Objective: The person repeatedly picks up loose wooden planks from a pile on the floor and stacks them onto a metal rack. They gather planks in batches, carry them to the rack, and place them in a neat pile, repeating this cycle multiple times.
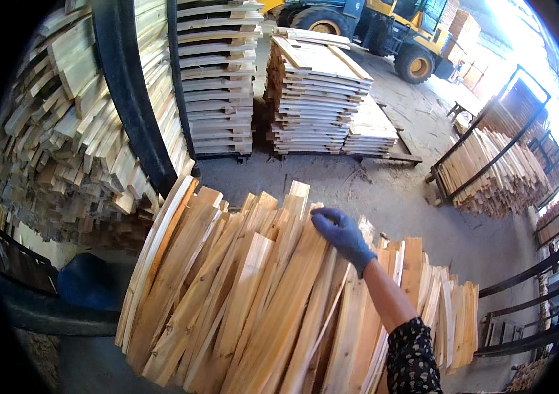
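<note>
Your right hand (pixel 344 236) is mid-frame, fingers curled at the far end of a board (pixel 290 295), can't tell if gripping; left hand's unseen. I'd draw it out lengthwise.

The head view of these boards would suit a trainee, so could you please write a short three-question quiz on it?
1. True or false: the right hand is bare.
2. The boards beneath that hand are: (a) glass, (b) wood, (c) plastic.
3. Fill in: the yellow machine at the top of the view stands on large ____.

Key: 1. False, it wears a blue glove. 2. b. 3. Wheels.
</note>
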A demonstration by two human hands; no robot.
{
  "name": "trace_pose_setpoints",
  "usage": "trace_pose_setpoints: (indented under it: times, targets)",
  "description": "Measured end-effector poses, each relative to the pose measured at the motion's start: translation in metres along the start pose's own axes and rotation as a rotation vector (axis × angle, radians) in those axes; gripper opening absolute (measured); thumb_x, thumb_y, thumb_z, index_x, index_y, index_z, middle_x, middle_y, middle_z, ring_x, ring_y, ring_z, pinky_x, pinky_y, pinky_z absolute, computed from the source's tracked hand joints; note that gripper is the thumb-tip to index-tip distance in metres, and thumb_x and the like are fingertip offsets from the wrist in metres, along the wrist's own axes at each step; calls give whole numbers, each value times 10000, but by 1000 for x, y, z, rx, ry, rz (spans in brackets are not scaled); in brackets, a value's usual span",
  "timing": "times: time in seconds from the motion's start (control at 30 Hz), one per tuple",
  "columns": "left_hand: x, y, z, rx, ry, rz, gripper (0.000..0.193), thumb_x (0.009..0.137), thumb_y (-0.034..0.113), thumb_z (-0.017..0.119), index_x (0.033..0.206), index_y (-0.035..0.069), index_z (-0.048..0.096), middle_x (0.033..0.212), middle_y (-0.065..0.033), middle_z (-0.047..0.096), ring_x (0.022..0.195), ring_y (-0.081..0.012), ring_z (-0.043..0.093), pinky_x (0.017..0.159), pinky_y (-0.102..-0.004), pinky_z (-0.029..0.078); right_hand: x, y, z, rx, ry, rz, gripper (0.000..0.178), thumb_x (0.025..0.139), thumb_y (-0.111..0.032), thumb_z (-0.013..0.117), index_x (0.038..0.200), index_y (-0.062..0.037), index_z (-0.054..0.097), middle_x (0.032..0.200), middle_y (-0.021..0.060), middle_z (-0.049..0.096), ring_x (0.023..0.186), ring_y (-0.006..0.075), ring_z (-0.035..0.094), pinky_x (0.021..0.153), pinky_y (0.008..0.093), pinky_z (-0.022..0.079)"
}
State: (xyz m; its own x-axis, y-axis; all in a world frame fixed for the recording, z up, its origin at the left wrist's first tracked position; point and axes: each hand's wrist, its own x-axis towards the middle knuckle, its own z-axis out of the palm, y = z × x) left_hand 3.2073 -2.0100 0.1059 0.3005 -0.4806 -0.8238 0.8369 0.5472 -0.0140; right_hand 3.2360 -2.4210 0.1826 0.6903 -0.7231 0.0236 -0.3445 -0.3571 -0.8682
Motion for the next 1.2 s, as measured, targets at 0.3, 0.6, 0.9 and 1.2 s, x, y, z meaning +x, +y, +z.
trace_pose_setpoints:
  times: [0.3, 0.6, 0.9, 1.2]
  targets:
    - [-54, 2, -28, -123, -123, 123, 473, 915, 479, 522, 1219, 117, 500, 1175, -107, 535, 1036, -238, 531, 874, -440, 481, 12, 18, 14, -61, -35, 36, 431, 848, -194, 614, 1229, -3, 555, 1147, 127, 606, 956, 191, 581, 843, 296, 476]
    - [-135, 4, -129, -95, 70, -87, 435, 885, 507, 575, 1098, 129, 612, 998, -40, 661, 961, -184, 611, 860, -350, 490, -157, -131, -42, -250, -179, -411, 446, 975, -144, 462, 1372, 44, 380, 1386, 174, 442, 1276, 252, 414, 1046, 326, 355]
    - [-201, 63, -277, -516, 15, 250, 582, 869, 513, 594, 1256, 90, 497, 1257, -75, 549, 1100, -234, 563, 937, -375, 459, -326, -262, 234, -196, -1333, -319, 402, 977, -132, 420, 1343, 35, 421, 1363, 127, 456, 1205, 191, 476, 1021, 276, 369]
    - [-210, 97, -515, 142, 405, 1319, 563, 892, 492, 522, 1248, 56, 503, 1188, -88, 571, 1079, -300, 535, 935, -436, 414, -588, -350, 474, -256, -2101, -551, 305, 899, -84, 578, 1194, -6, 575, 1132, 68, 585, 1011, 146, 551, 863, 242, 442]
